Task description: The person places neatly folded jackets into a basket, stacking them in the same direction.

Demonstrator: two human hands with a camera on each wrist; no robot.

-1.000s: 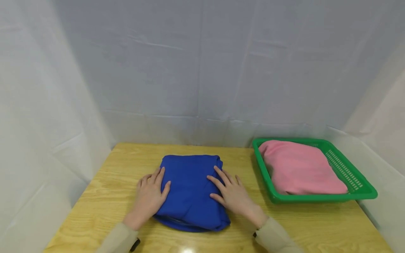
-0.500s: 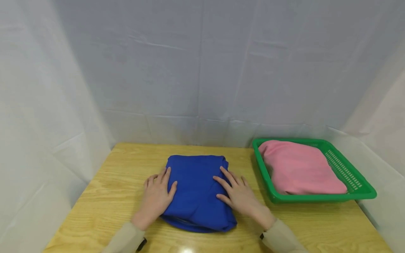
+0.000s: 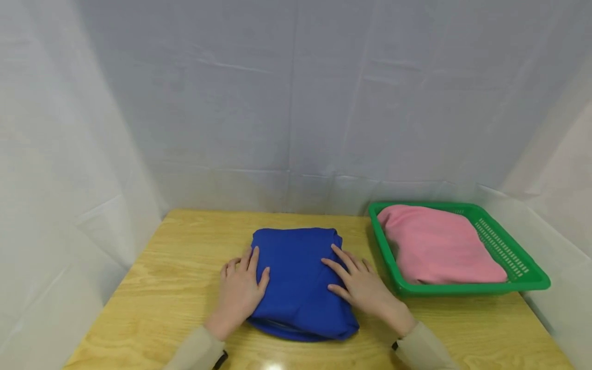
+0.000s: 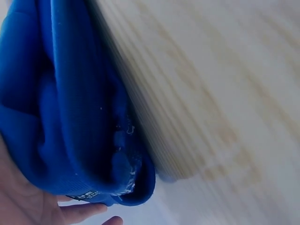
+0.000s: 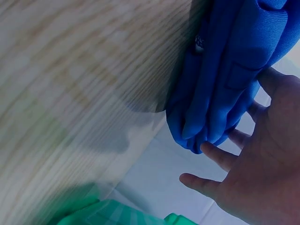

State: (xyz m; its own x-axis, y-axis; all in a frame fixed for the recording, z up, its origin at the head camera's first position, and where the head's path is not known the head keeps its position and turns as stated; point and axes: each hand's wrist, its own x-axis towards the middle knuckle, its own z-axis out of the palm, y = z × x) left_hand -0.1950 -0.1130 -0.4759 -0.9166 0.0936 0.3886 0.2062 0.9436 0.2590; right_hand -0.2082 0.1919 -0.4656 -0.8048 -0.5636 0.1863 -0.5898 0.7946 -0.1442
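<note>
A folded blue garment [image 3: 296, 288] lies on the wooden table in front of the person, its layers and a frayed seam showing in the left wrist view. The left hand [image 3: 239, 294] rests along its left edge, thumb and fingertips on the cloth. On the opposite edge the right hand [image 3: 363, 288] lies with fingers spread over the top. Seen from the right wrist, several fingers of the right hand [image 5: 262, 145] reach along the side of the stacked blue folds [image 5: 220, 79]. Neither hand curls round the cloth.
To the right stands a green plastic basket [image 3: 476, 289] with slotted walls, holding a folded pink cloth [image 3: 439, 246]. The wooden table [image 3: 185, 257] ends at the back against a white sheet [image 3: 240, 103], with more sheeting at both sides.
Both hands and the blue garment between them have slid steadily to the right across the table, closer to the basket. The basket and pink cloth have stayed in place.
</note>
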